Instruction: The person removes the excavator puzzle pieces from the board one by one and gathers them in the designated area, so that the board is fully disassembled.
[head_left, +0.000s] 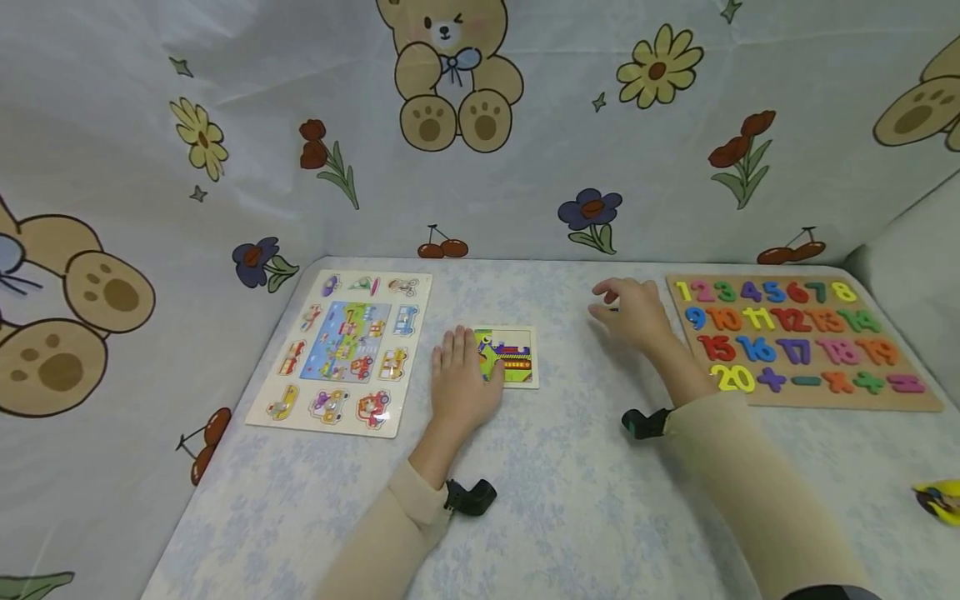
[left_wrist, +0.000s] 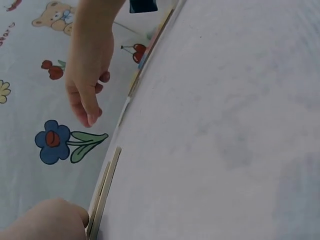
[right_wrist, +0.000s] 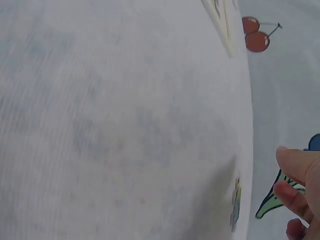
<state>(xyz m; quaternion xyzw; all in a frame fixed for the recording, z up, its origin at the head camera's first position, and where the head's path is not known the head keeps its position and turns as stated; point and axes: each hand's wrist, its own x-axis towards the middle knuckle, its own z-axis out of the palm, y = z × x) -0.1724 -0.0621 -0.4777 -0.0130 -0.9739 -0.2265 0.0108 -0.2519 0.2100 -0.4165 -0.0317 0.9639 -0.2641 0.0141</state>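
Note:
My left hand (head_left: 461, 379) lies with straight fingers over the left part of a small square wooden puzzle board (head_left: 537, 354). Colourful puzzle pieces (head_left: 517, 363) fill part of that board; the hand covers the rest. In the left wrist view, the board's edge (left_wrist: 105, 200) shows beside the left hand (left_wrist: 45, 222). My right hand (head_left: 633, 312) hovers over the table right of the board, fingers loosely bent and holding nothing. Below the right hand (right_wrist: 305, 187), a small coloured piece (right_wrist: 235, 205) lies on the table in the right wrist view, mostly hidden under the fingers in the head view.
A larger picture puzzle board (head_left: 408, 287) with vehicle pieces lies on the left. At right is a wooden number board (head_left: 840, 400) with coloured numerals and signs. A yellow and black object (head_left: 941, 500) sits at the right edge. A printed cloth (head_left: 525, 183) hangs behind the table.

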